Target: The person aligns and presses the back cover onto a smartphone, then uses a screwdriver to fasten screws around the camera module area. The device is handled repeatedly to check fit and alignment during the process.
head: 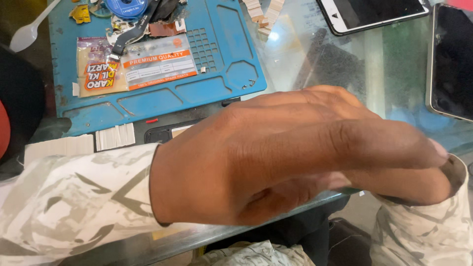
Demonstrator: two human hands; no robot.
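Observation:
My left hand (276, 152) stretches across the middle of the view from the left, fingers extended and close together, pointing right, with nothing visible in it. It lies over my right hand (399, 184), of which only a strip of wrist and hand shows beside the patterned sleeve (423, 231). What the right hand's fingers are doing is hidden. A dark phone body (165, 130) peeks out from under the left hand at the near edge of the blue mat (217, 49).
On the blue mat lie a plastic parts packet with an orange label (143, 64), a black flex cable (130, 34), a blue reel (126, 7) and tiny screws (249, 83). A white-framed phone (369, 15) and a dark-screened device (451, 64) rest on the glass table (384, 74). A white spoon (29, 29) lies far left.

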